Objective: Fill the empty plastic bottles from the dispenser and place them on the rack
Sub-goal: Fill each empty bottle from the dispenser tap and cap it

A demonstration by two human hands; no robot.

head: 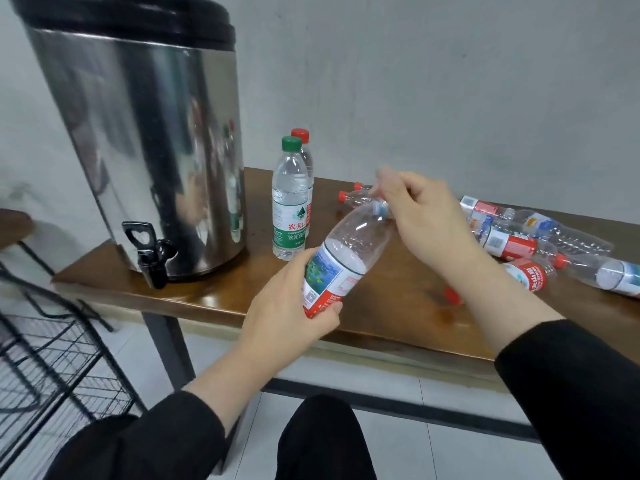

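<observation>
Black wire rack, open grid, low at far left on pale tiled floor. Polished steel dispenser, cylindrical, black lid, black tap overhanging the edge of a glossy brown wooden table. Just right of it, two upright clear bottles: green-capped bottle in front, red-capped bottle behind, touching or nearly so. Left hand wrapped around the labelled lower half of a tilted, ribbed clear plastic bottle, held above the table's front edge, neck pointing up and right. Right hand pinched closed on the blue cap at its neck. Loose red cap on the wood. Heap of empty bottles lying flat at far right, crumpled, red-labelled. Matte grey wall behind; black sleeves on both arms.
</observation>
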